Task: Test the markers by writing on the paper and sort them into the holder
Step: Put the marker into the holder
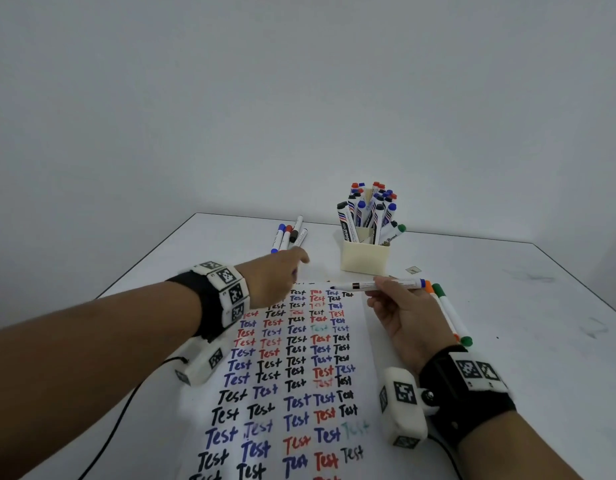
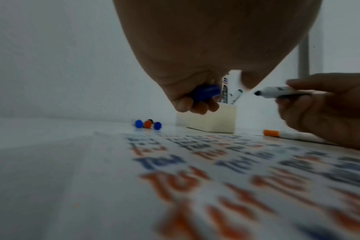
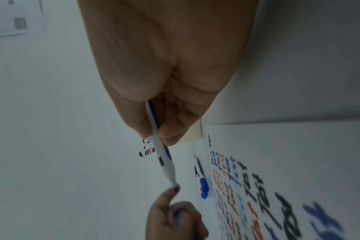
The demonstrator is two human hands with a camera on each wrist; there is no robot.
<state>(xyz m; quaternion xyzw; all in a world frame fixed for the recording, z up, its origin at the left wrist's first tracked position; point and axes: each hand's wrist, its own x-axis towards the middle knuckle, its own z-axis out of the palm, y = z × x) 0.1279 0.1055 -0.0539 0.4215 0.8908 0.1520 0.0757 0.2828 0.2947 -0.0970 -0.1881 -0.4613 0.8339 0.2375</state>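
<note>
My right hand grips an uncapped blue marker held level above the top edge of the paper, its dark tip pointing left. In the right wrist view the same marker runs out from my curled fingers. My left hand, just left of the tip, has its fingers curled round the blue cap. The paper is covered with rows of "Test" in black, blue and red. The cream holder stands behind the paper, packed with several markers.
A few capped markers lie on the table left of the holder. An orange marker and a green marker lie right of the paper beside my right hand. A black cable trails at the near left. The white table's far edge meets the wall.
</note>
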